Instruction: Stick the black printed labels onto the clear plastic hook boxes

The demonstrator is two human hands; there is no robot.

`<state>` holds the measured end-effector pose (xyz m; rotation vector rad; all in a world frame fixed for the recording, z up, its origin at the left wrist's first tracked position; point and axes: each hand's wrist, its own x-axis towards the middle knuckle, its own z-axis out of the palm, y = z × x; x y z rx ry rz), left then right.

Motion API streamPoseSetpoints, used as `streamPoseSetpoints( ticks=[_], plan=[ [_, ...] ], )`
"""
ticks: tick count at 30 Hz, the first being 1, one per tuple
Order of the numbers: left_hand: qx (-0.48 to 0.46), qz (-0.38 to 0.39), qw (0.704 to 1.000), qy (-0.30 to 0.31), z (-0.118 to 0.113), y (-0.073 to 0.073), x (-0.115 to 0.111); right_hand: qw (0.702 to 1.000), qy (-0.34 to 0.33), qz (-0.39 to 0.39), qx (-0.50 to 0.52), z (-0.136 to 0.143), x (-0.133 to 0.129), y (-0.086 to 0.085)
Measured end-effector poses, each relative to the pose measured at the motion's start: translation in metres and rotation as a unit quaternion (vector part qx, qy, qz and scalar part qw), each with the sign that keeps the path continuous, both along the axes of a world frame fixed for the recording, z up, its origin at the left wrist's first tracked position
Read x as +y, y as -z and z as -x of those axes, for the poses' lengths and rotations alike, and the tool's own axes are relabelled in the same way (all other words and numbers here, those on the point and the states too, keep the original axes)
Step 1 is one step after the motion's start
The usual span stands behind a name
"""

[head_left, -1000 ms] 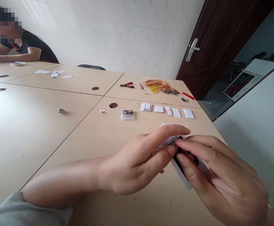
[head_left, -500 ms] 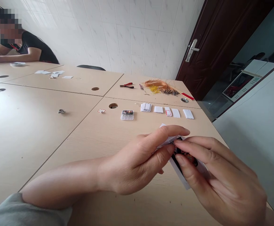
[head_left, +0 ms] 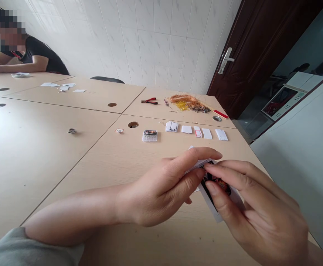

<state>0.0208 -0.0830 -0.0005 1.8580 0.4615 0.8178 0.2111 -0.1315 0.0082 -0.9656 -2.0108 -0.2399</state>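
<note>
1. We hold a flat, white-edged piece with black and orange print above the pale wood-grain table, between our two hands; we cannot tell whether it is one layer or several.
2. Our left hand is partly closed on its upper edge, thumb on the near side and forefinger stretched across the far side.
3. Our right hand is also partly closed on it, thumb and fingertips set slightly apart over the print.
4. Beyond our hands we see a clear plastic compartment box with a black label, left of a row of small white card stacks.
5. Farther back lie red-and-black-handled pliers, near a copper-coloured bundle of wire-like strands.
</note>
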Motion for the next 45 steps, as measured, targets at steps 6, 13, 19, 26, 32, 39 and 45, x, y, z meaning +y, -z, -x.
streamPoseSetpoints(
  ticks=[6,13,19,26,32,39,45],
  plan=[
    [0.007,0.012,1.000,-0.002,-0.001,0.001,0.000,1.000,0.005,0.003,0.007,-0.001,-0.003,0.002],
    [-0.019,0.065,0.997,0.023,0.000,-0.002,0.004,0.997,-0.037,0.041,0.047,0.000,0.001,-0.002],
    [-0.050,0.119,0.992,0.013,-0.001,-0.006,0.004,0.994,-0.033,0.068,0.074,-0.005,-0.002,-0.001],
    [-0.072,0.208,0.975,0.016,-0.001,-0.011,0.003,0.986,-0.070,0.099,0.113,-0.007,-0.007,0.006],
    [-0.090,0.230,0.969,0.004,0.002,-0.015,0.002,0.990,-0.090,0.087,0.062,-0.013,-0.011,0.005],
    [-0.098,0.222,0.970,0.023,0.005,-0.017,0.002,0.996,-0.071,0.008,-0.047,-0.020,-0.010,-0.004],
    [-0.092,0.193,0.976,0.028,0.005,-0.014,0.002,0.998,-0.055,-0.021,-0.028,-0.014,-0.005,-0.007]
  ],
)
